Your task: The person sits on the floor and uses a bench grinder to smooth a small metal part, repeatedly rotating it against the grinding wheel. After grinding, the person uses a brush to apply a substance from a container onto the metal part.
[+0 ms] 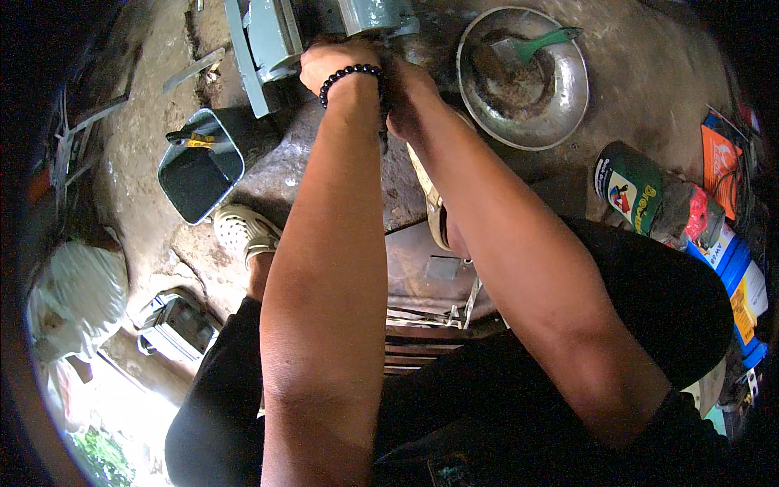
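Here, the left hand (341, 62) and right hand (411, 91) are sitting beside blue-grey metalwork (271, 34), opening and hold impossible to tell.

The left grip (334, 62), below a black bead bracelet (350, 73), and the right grip (410, 93) sit close together, fingers largely hidden; what they hold cannot be told. Just left of and beyond them stands grey-blue metalwork (272, 36). Right of the grips, a round metal bowl (565, 97) holds a green-handled brush (545, 42). To their left and nearer the body, a yellow-and-black handle (195, 140) shows at an open container (226, 140); a cream clog (242, 230) is just beside it. Farther right lies a dark green can (635, 185).
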Demonstrator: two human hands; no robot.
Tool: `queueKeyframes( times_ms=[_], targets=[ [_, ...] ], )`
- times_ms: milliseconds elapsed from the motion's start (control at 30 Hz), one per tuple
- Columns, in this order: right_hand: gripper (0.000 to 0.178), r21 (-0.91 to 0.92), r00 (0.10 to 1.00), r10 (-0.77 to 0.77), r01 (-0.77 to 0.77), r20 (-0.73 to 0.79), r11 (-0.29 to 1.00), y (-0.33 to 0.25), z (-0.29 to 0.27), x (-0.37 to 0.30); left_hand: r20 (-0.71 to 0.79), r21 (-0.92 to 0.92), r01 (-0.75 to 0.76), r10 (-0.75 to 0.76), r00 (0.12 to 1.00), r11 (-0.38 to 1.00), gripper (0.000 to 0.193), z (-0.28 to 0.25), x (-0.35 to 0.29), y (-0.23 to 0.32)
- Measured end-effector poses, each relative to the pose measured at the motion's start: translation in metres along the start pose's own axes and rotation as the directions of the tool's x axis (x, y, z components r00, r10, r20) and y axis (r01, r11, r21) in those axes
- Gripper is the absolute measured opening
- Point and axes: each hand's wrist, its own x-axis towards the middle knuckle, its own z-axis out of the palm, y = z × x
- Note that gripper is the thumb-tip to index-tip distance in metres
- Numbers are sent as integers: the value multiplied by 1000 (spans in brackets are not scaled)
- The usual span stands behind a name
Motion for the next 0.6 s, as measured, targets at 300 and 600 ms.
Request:
queueKeyframes(
  times_ms=[300,600],
  targets=[
    [29,-42,998,17,-14,54,999,-7,-8,1,71,-142,50,-40,997,989,42,-10,-11,3],
    [26,-3,994,-5,5,113,1000,0,-10,-7,53,-2,-43,43,998,999,50,-3,-11,-4]
  ],
)
